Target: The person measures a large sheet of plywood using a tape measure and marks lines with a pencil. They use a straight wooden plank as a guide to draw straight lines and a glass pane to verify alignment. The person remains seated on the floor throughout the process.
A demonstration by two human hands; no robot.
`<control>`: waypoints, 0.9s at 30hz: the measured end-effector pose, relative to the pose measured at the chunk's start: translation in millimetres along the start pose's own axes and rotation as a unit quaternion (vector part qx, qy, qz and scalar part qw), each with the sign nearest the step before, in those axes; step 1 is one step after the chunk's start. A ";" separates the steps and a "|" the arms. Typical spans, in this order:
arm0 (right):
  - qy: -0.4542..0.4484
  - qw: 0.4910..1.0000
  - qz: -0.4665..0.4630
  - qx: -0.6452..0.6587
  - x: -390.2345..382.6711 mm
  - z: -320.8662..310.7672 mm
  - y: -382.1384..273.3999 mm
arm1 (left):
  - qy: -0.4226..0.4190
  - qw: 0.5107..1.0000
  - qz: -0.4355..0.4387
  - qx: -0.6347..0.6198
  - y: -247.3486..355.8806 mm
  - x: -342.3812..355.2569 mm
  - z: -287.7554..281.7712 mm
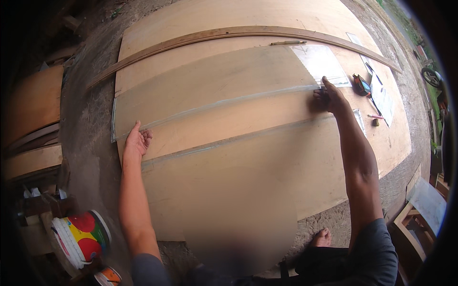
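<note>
A tinted see-through sheet, apparently glass (pixel 214 78), lies across a large plywood board, its near edge pale and bright. At the left end of that edge is my left hand (pixel 137 142), thumb up against the edge and fingers curled below it. My right hand (pixel 329 97) grips the same edge near its right end, thumb on top and fingers bent under in shadow. Closer to me lies a second tinted sheet (pixel 267 157), with a strip of bare plywood (pixel 229 121) between the two. A blurred patch hides the lower middle.
A long wooden batten (pixel 229 32) crosses the board's far side, with a pen-like tool (pixel 288 42) near it. On the right are a tape measure (pixel 361 86), papers (pixel 381 102) and a pink marker (pixel 375 116). A colourful bucket (pixel 83 237) stands lower left.
</note>
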State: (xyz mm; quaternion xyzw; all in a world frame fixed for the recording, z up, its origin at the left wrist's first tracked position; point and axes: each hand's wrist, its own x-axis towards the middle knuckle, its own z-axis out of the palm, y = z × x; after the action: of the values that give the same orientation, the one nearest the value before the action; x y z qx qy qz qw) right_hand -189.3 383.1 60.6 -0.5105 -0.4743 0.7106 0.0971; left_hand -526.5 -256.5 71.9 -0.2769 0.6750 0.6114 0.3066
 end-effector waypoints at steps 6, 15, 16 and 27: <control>-0.043 0.897 -0.037 -0.438 -34.0 -35.5 -43.4 | 0.098 0.970 0.127 0.183 -5.6 -76.2 -20.1; -0.036 0.803 -0.178 -0.567 -82.8 -130.3 -36.2 | 0.360 0.891 0.191 0.199 -130.7 -158.1 -152.1; -0.014 0.821 -0.186 -0.540 -85.9 -145.0 -26.8 | 0.349 0.889 0.191 0.227 -145.7 -161.8 -163.4; 0.166 0.855 -0.159 -0.464 -106.7 -275.7 8.2 | 0.286 0.873 0.235 0.316 -223.8 -189.9 -157.6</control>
State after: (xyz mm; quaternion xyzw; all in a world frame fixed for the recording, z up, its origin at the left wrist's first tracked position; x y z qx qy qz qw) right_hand 88.1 470.9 113.9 -0.5241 -0.8008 0.2875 0.0376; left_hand -245.8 -435.8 78.3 -0.1612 0.9356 0.3137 0.0183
